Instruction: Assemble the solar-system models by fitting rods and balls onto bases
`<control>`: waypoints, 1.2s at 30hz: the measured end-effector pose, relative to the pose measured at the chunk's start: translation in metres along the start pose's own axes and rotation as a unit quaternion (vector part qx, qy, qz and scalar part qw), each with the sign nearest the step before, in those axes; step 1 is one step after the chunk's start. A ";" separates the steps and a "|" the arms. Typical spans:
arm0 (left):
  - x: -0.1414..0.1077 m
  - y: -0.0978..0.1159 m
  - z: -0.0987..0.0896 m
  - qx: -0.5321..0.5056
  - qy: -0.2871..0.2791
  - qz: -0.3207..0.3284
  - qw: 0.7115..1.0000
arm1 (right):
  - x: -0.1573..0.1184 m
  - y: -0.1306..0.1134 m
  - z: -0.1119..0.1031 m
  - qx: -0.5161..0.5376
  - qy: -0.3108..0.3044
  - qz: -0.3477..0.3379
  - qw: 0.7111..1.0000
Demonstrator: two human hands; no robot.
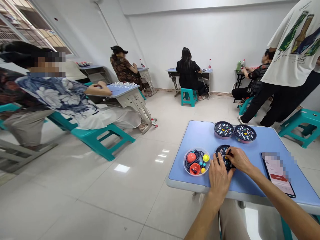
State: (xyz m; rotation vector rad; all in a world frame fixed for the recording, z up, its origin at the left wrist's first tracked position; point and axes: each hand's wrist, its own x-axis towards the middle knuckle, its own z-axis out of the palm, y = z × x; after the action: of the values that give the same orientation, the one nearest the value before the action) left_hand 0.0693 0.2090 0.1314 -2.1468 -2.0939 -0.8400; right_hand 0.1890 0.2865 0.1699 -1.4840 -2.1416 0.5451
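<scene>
The left hand (219,180) and right hand (240,160) are kept over a round black case (223,157) on the table (252,180), fingers (233,154) curled onto it, though any actual grip can't be told. Two more cases (235,131) sit closed-looking, and balls (191,157) are left in a clear bowl (185,163).

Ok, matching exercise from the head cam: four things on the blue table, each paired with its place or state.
Things:
1. clear plastic bowl
2. smartphone
3. near round dark disc
4. far round dark discs

Places or states:
A. touched by the left hand and right hand
B. side by side at the far end of the blue table
C. at the table's right side, screen lit
D. at the table's left side, holding a red ball

Pairs: 1-D, 2-C, 3-A, 4-B
</scene>
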 end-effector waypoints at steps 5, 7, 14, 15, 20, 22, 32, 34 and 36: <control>0.000 0.001 -0.001 -0.009 -0.010 -0.009 1.000 | -0.003 0.004 0.003 -0.044 0.041 -0.052 0.997; 0.000 0.001 0.000 -0.012 -0.015 -0.010 1.000 | -0.006 0.006 0.007 -0.039 0.060 -0.054 0.996; -0.001 0.005 0.002 0.005 -0.019 -0.023 1.000 | -0.012 0.015 0.019 -0.057 0.076 -0.046 0.994; -0.001 0.006 0.001 0.006 -0.020 -0.022 1.000 | -0.012 0.016 0.021 -0.061 0.075 -0.044 0.994; -0.001 0.010 -0.001 -0.001 -0.007 -0.028 1.000 | -0.012 0.015 0.023 -0.085 0.082 -0.024 0.993; -0.001 0.010 0.002 0.000 0.004 -0.032 0.999 | -0.013 0.013 0.022 -0.085 0.085 -0.027 0.992; -0.008 0.008 0.001 -0.008 0.008 -0.009 1.000 | -0.027 -0.009 -0.029 -0.028 0.161 -0.058 0.985; -0.018 0.005 -0.011 -0.021 0.011 0.023 0.999 | -0.022 -0.035 -0.031 -0.017 0.140 -0.107 0.984; -0.031 -0.001 -0.024 -0.034 0.027 0.060 0.997 | -0.012 -0.065 -0.022 -0.002 0.067 -0.164 0.984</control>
State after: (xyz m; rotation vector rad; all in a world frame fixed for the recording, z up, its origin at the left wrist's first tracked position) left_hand 0.0616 0.1710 0.1397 -2.2304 -1.9172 -0.9558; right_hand 0.1565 0.2548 0.2224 -1.1007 -2.2169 0.3115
